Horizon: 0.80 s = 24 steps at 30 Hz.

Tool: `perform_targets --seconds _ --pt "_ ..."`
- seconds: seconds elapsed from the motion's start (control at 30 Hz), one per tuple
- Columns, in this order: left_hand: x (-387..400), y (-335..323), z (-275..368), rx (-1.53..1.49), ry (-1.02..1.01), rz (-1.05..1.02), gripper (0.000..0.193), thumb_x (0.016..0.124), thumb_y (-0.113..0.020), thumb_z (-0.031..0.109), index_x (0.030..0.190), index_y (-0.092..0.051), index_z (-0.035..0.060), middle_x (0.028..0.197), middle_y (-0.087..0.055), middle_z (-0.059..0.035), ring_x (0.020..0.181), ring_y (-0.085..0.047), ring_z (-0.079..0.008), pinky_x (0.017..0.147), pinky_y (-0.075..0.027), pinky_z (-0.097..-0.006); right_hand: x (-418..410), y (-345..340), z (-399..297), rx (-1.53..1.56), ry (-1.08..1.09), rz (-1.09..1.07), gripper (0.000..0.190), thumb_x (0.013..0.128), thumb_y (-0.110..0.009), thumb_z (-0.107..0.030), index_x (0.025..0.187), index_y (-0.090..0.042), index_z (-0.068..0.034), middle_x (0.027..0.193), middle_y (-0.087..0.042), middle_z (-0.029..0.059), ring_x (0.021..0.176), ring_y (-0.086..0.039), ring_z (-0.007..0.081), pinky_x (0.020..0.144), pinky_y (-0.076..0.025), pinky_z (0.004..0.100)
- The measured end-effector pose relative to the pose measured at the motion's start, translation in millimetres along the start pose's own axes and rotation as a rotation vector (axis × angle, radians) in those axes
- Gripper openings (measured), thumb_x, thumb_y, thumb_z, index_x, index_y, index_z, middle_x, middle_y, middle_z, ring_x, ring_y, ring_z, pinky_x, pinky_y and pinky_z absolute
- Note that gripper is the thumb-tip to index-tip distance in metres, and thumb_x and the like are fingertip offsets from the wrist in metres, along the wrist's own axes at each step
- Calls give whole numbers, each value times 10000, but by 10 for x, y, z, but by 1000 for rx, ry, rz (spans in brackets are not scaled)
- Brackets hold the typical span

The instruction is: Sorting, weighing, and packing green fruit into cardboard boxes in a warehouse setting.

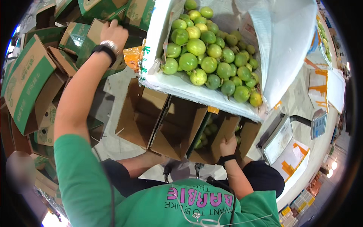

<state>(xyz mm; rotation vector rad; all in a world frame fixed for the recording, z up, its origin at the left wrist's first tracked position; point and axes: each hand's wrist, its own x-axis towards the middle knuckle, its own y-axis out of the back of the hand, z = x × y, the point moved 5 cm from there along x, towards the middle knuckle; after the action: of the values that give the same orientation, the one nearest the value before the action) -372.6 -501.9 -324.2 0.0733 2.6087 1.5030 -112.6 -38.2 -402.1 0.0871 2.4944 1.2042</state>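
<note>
My left hand (pixel 114 34), slightly blurred, reaches to the upper left. Its fingers curl over the edge of a green-and-brown cardboard box (pixel 92 54) in a jumbled pile. Before my knees stand several open cardboard cartons (pixel 175 122) in a row. The two on the left show bare insides, while green fruit (pixel 207 132) lies within the ones on the right. My right hand (pixel 229 146) grips the upper edge of a right-hand carton's wall (pixel 228 127). Above the row, a white foam box (pixel 198 95) holds many green and yellowish passion fruits (pixel 210 64).
Many green-printed cartons (pixel 31 88) crowd the left side. To the right are a platform scale (pixel 279 144) with a display (pixel 318 124), and a taped white foam box (pixel 295 161). A white liner (pixel 283 48) hangs over the fruit box's right side.
</note>
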Motion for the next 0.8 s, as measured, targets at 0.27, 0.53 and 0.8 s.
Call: perform_targets --seconds 0.27,0.53,0.8 --pt "-1737 495 642 -187 -120 39 28 676 -480 90 686 -505 96 617 -530 -56 669 -539 -209 907 -329 -363 -19 2 103 29 -35 16 269 696 -524 -41 951 -481 34 812 -583 250 810 -555 406 708 -447 424" --pt "-2623 405 700 -722 137 -8 142 681 -613 168 763 -535 82 697 -554 -93 755 -541 -279 831 -349 -407 -99 174 358 36 18 81 231 696 -512 -72 915 -508 -2 799 -589 222 792 -559 390 704 -442 429" --pt "-2873 -344 1221 -907 161 -290 250 736 -606 246 928 -524 107 948 -586 -88 930 -539 -258 924 -280 -474 87 168 859 18 -22 7 218 716 -568 -74 901 -530 35 884 -609 189 837 -579 328 747 -441 361"
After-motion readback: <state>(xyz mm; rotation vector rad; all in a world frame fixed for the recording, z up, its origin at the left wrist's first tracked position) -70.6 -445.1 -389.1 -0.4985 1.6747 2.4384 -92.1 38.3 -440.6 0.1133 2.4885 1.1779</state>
